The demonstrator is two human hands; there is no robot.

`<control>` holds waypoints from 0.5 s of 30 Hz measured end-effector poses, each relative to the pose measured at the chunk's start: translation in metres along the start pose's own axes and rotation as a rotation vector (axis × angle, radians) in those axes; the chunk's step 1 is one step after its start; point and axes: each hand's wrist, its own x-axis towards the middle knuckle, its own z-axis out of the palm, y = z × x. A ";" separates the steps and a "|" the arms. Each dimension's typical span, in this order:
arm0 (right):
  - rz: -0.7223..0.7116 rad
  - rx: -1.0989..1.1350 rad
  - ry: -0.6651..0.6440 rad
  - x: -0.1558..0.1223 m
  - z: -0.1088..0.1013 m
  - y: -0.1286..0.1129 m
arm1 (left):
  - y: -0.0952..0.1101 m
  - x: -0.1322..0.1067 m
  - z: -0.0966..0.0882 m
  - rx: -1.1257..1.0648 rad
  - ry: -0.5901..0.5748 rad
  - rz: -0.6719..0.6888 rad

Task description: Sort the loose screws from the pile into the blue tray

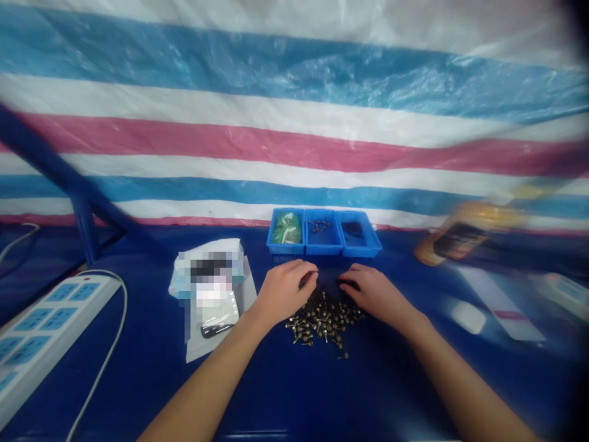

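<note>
As we looked down on the blue table [368, 393], the left hand [285, 291] and the right hand [375, 294] were half closed, fingers curled inward, with a loose heap of small dark screws [324, 322] just below and between them. The left fingertips [309, 276] pinched something thin and dark, and the right fingers [356, 273] curved over a dark shape; the fingers hid both pieces, so we could not tell exactly what either was. Beyond the hands stood a blue three-compartment tray [324, 242], with green-bagged parts on the left, small dark screws in the middle, and a dark mass on the right that we could not make out. To the left lay a phone [218, 322] on a pale packet [211, 294], its markings blurred out, and a power strip [50, 331]. To the right were a white mouse [468, 318] and an orange object [469, 236] too blurred to name.
</note>
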 end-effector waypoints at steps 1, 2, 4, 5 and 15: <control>0.007 0.003 0.014 0.001 0.001 -0.001 | 0.000 0.000 0.000 0.002 0.000 0.005; 0.014 0.003 0.029 0.002 0.002 -0.001 | 0.001 0.000 -0.001 0.002 0.000 0.009; 0.029 -0.009 0.049 0.004 0.004 -0.003 | 0.001 0.000 -0.001 0.003 -0.001 0.013; 0.033 -0.018 0.054 0.005 0.005 -0.004 | 0.001 0.000 -0.001 0.005 -0.003 0.012; -0.016 0.008 0.095 0.007 0.011 -0.002 | 0.002 0.000 0.000 0.004 -0.032 -0.014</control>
